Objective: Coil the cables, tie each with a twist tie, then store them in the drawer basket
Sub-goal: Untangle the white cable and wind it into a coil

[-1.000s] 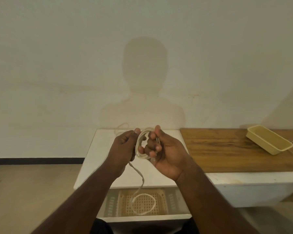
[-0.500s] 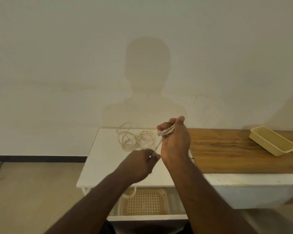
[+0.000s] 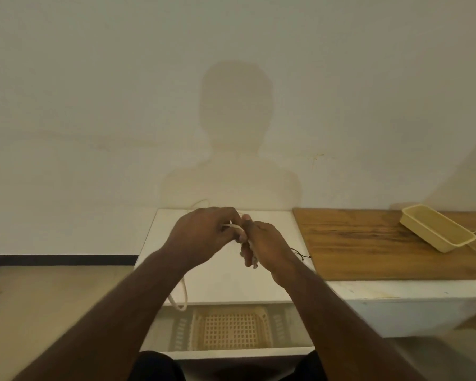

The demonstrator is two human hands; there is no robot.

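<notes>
Your left hand and right hand meet above the white worktop, the fingers of both curled around the pale cable. A loop hangs below your left forearm, just above the open drawer basket.

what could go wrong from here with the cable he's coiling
The white cable has a loop hanging below the left hand over the white table's front edge; it might snag there. The coil is only pinched between the left hand and right hand with no tie visibly on it, so it could spring loose. The drawer basket sits open below.
</notes>
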